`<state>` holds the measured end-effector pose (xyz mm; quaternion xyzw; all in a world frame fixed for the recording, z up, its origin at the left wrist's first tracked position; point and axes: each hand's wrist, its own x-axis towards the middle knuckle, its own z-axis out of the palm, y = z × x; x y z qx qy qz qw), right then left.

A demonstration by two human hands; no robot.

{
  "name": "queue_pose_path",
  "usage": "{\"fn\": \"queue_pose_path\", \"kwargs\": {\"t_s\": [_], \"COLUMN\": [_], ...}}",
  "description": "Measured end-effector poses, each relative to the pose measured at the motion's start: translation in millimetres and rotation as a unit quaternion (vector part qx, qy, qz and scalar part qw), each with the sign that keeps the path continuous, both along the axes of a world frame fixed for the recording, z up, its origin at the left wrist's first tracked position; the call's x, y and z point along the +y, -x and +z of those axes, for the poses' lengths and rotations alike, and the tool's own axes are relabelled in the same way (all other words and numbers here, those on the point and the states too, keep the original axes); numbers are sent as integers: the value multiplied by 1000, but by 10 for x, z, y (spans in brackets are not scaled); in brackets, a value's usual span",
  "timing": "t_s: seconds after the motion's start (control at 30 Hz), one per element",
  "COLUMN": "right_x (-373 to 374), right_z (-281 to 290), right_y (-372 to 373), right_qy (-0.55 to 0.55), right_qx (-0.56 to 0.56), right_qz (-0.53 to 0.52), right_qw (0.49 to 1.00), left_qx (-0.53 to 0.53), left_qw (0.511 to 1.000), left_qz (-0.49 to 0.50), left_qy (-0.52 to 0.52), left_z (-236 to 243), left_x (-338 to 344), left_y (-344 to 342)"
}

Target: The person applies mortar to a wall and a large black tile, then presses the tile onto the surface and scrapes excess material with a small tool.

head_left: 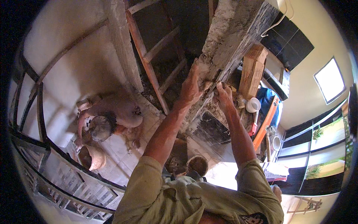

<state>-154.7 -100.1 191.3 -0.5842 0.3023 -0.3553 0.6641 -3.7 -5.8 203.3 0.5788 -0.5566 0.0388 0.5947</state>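
Observation:
My left hand [190, 87] rests against the rough cement-coated column [223, 30], its fingers stretched up along the left side and its thumb toward the ledge. My right hand [223, 95] is closed at the column's right edge, beside a thin dark strip; what it grips there is too small to make out. Just right of it are a long cardboard box [250, 72] and a white container [253, 104]. Below my hands lies a dark, mortar-dusted slab [214, 128].
A wooden ladder [145, 48] stands behind the column. A stooping person [126, 112] works at lower left beside a bucket [93, 156] and black railing [50, 147]. An orange level [264, 123] leans at right. Another bucket [197, 164] sits below me.

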Motion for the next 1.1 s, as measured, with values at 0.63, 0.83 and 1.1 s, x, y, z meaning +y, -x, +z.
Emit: {"fn": "queue_pose_path", "kwargs": {"t_s": [0.63,0.83,1.1], "right_x": [-127,-111,-31], "right_z": [-101,-74,-20], "right_y": [39,83,11], "right_qy": [41,5,-33], "right_qx": [23,24,-6], "right_qz": [2,2,-4], "right_qw": [999,1000,999], "left_qx": [53,117,24], "left_qw": [997,992,998], "left_qz": [-6,-47,43], "left_qy": [53,-11,43], "left_z": [-550,-737,-917], "left_x": [-72,74,5], "left_y": [-40,-21,33]}}
